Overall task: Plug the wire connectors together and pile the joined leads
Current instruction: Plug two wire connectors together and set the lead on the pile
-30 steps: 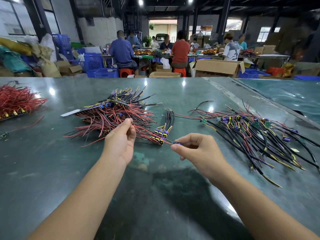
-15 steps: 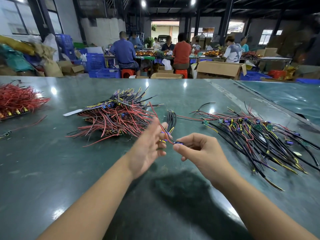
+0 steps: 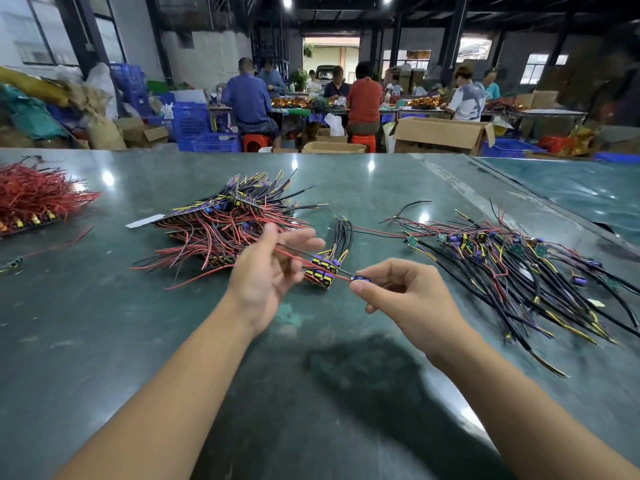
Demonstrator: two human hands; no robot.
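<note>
While the right hand [image 3: 405, 296] pinches a small blue connector [image 3: 361, 278] just right of the short bundle of joined leads [image 3: 329, 261] on the bench [image 3: 104, 341], the left hand [image 3: 266, 271], fingers loosely spread, lets a red-and-black lead [image 3: 294, 254] cross its fingers left of that bundle.

Cardboard box [image 3: 443, 135], blue crates [image 3: 190, 121]
</note>
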